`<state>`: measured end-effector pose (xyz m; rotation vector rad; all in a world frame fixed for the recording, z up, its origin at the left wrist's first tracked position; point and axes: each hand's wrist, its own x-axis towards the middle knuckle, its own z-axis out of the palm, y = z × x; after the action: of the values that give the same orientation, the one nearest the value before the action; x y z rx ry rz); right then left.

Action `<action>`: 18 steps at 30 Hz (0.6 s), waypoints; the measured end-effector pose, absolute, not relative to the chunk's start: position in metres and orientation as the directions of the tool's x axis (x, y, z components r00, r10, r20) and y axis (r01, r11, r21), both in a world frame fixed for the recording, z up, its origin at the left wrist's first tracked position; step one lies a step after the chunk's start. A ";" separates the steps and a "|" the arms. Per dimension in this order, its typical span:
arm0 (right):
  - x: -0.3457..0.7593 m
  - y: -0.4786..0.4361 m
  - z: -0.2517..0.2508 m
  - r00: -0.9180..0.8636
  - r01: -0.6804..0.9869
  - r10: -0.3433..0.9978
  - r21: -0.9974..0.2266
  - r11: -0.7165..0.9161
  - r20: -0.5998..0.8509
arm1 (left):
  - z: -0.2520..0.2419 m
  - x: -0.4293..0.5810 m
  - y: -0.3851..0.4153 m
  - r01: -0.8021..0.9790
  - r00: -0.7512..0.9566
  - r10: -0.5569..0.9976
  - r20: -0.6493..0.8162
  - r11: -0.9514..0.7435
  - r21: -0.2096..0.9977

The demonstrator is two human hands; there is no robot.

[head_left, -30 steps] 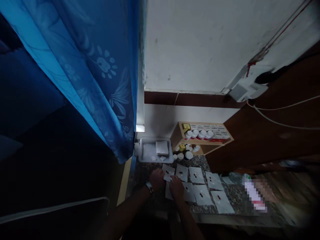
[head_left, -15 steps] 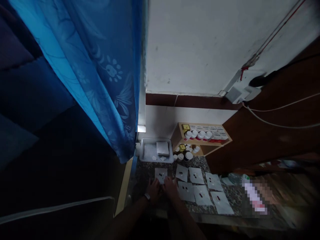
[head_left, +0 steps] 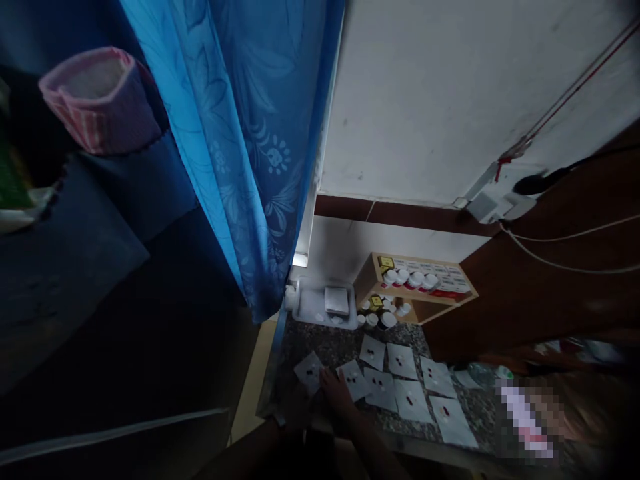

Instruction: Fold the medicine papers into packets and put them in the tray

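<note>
Several white paper squares, each with small dark and red pills on it, lie in two rows on the speckled stone counter (head_left: pixel 340 347). My right hand (head_left: pixel 335 393) rests on the counter between the leftmost paper square (head_left: pixel 309 371) and its neighbouring paper square (head_left: pixel 353 379). Its fingers stretch forward and touch their edges. My left hand (head_left: pixel 296 405) sits in deep shadow just left of it, below the leftmost square, with a watch at the wrist. Its fingers are too dark to make out.
A white tray (head_left: pixel 305 310) holding a folded stack of paper stands at the counter's back. A wooden shelf (head_left: pixel 370 277) of white-capped bottles is to its right. A blue curtain (head_left: pixel 250 167) hangs at left, a pink striped bag (head_left: pixel 103 100) beyond it. A wall socket (head_left: pixel 493 203) with cables is at right.
The view has swung left and the pink bag has come into sight. The leftmost paper now lies tilted, apart from the rows, and both hands have drawn back toward the counter's front edge.
</note>
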<state>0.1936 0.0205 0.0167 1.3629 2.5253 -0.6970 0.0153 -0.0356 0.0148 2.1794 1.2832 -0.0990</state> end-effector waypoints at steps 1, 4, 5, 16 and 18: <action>0.194 0.020 0.016 -0.555 0.830 0.743 -0.310 0.463 -0.375 | 0.016 0.012 -0.037 0.830 0.507 0.793 -0.337 -0.344 0.440; 0.191 0.023 0.016 -0.543 0.838 0.755 -0.301 0.455 -0.368 | 0.018 0.004 -0.040 0.869 0.433 0.855 -0.285 -0.311 0.386; 0.190 0.024 0.016 -0.541 0.839 0.756 -0.300 0.454 -0.368 | 0.020 0.003 -0.040 0.876 0.420 0.862 -0.285 -0.302 0.376; 0.165 0.006 0.014 -0.434 0.896 0.840 -0.250 0.367 -0.326 | 0.055 0.010 -0.026 0.902 0.399 0.789 -0.467 -0.248 0.353; 0.163 0.008 0.018 -0.415 0.900 0.851 -0.280 0.333 -0.322 | 0.060 0.011 -0.025 0.899 0.397 0.793 -0.462 -0.237 0.367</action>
<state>0.1633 0.0080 0.0179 1.6289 2.4670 -0.6383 0.0114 -0.0246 0.0601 2.0766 1.4400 -0.2377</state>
